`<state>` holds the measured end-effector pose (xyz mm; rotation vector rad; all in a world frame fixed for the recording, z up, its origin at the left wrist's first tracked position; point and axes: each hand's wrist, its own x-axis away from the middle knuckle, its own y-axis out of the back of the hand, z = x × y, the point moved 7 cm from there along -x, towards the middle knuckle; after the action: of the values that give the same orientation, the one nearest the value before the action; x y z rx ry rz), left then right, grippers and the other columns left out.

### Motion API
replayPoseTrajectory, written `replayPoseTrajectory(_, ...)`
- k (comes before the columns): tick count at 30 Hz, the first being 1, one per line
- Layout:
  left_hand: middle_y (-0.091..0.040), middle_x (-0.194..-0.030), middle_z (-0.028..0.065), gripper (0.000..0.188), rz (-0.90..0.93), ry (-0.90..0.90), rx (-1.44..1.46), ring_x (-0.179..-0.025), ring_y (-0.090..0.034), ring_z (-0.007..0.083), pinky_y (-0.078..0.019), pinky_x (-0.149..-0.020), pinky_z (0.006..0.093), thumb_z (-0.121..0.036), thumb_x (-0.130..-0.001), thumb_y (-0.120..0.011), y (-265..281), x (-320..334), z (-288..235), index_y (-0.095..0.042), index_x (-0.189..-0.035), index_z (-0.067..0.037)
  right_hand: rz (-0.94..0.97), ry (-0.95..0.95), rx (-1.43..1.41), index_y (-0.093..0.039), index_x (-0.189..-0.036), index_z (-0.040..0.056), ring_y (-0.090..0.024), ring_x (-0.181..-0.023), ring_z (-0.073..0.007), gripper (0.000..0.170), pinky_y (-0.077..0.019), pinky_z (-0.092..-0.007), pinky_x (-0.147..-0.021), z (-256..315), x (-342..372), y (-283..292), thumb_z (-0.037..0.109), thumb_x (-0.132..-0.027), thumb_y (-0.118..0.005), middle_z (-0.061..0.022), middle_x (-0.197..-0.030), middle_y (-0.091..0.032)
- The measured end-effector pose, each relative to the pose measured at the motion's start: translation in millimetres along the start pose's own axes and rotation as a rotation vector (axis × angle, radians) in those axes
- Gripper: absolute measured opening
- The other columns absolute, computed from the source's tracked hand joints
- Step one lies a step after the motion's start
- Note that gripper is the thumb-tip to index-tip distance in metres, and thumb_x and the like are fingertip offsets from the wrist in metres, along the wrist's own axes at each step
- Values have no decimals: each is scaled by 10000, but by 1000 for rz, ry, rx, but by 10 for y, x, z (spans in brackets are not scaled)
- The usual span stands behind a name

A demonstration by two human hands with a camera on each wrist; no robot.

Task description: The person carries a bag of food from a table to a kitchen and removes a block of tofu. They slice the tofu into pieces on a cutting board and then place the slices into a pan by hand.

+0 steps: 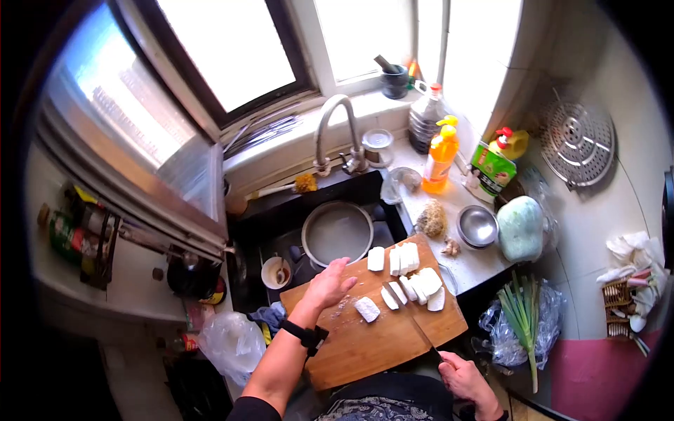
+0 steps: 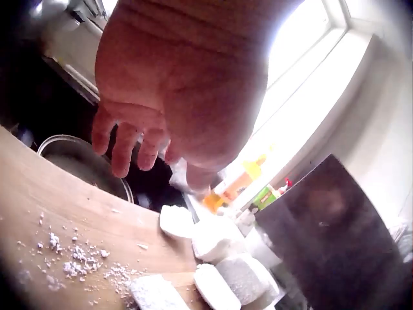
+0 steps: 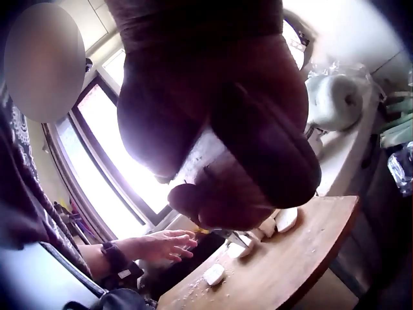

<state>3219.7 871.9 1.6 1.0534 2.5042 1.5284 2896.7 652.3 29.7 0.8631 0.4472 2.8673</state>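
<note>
A wooden cutting board [image 1: 351, 354] lies across the sink's front edge, bearing several white, purple-flecked pieces. One piece [image 1: 366, 309] lies apart on the left; a group of slices [image 1: 425, 282] is at the right, with more [image 1: 404, 258] behind. The right hand [image 1: 466, 382] grips the handle of a knife, whose blade [image 1: 420, 330] points at the slices; in the left wrist view the blade [image 2: 335, 239] stands broad and dark. The left hand [image 1: 328, 284] hovers over the board's left part, fingers extended, holding nothing; its palm [image 2: 181, 90] shows in the left wrist view. Pale crumbs [image 2: 77, 261] dot the board.
Behind the board, the black sink holds a round pan [image 1: 338, 235] and a cup [image 1: 276, 273]. To the right are a steel bowl [image 1: 477, 226], a pale green melon [image 1: 520, 229], bottles and green onions [image 1: 521, 316]. A plastic bag [image 1: 232, 344] hangs at the left.
</note>
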Motion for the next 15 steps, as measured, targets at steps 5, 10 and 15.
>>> replayPoseTrajectory(5, -640, -1243, 203, 455, -144, -42, 188, -1164, -616, 351, -495, -997, 407, -331, -950, -649, -5, 627, 280, -593, -1281, -24, 130, -78, -98, -588, -1319, 38, -546, -575, -82, 396, -465, -267, -525, -14, -117, -247, 319, -1042, -556, -2, -661, -581)
replayPoseTrajectory(10, -700, -1054, 166, 293, -320, 82, 258, -953, -687, 316, -545, -848, 363, -261, -933, -673, 354, 1694, 595, -683, -1106, -25, 246, -110, -1, -622, -1296, 48, -634, -857, -181, 372, -511, -325, -746, 247, -250, -463, 252, -986, -615, -95, -921, -673)
replayPoseTrajectory(15, -691, -1014, 193, 213, -412, 506, 197, -977, -663, 375, -537, -852, 441, -182, -930, -569, 490, 2671, 1435, -689, -1026, -35, 325, 22, 88, -629, -1261, 31, -544, -549, -86, 369, -456, -258, -515, 230, -472, -681, 314, -1041, -540, 4, -628, -573)
